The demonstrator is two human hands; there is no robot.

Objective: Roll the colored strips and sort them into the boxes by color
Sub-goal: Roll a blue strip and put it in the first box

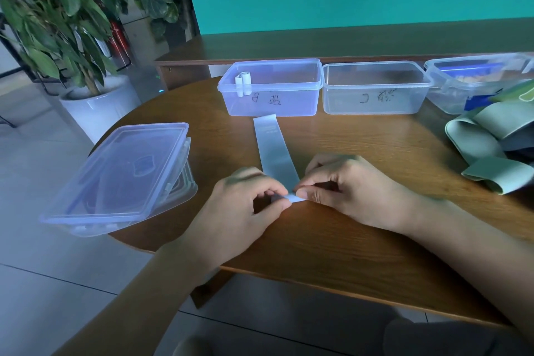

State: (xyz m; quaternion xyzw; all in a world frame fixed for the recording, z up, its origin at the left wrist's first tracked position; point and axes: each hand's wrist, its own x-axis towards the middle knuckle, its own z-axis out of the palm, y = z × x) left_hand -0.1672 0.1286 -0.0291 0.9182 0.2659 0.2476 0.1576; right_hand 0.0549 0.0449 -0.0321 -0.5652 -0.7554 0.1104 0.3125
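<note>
Head view: both hands' grips (248, 196) (344, 185) pinch one strip (274, 150); three open boxes (271, 87).

Bare forearms, no sleeves; hands (291, 196) w/o gloves, rings.

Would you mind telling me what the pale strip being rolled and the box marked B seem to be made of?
The pale blue-grey strip looks like thin rubber or silicone, matte: it lies limp and curls where both hands pinch its near end. The clear rectangular box marked B looks like glossy translucent plastic; white rolls show through its wall.
</note>
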